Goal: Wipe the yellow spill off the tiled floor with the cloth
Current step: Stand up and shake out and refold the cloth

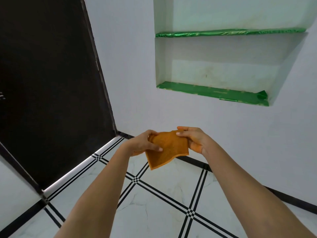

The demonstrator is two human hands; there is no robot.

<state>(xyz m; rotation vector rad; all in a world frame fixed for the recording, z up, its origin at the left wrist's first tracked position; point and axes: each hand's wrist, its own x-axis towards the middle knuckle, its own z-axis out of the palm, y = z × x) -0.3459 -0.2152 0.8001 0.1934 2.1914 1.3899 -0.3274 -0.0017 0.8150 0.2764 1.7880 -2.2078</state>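
Tiled floor (154, 212), white with black banding; no yellow spill in view. Cloth (167, 150), orange, held up in the air before the wall (128, 83), well above the floor. Left hand (142, 143) clamped on its left edge, right hand (195, 140) pinching its upper right corner. Judged progress: cloth ready, wiping either unstarted or finished; cannot tell which. Bounds: dark door (51, 83) left, skirting (193, 161) at wall foot, green-lined niche (223, 66) above. Open floor below the arms and nearer.

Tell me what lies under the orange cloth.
Both the left hand and right hand hold the cloth in the air. Below it shows white tiled floor with black lines, no yellow spill. The patch right behind it is hidden.
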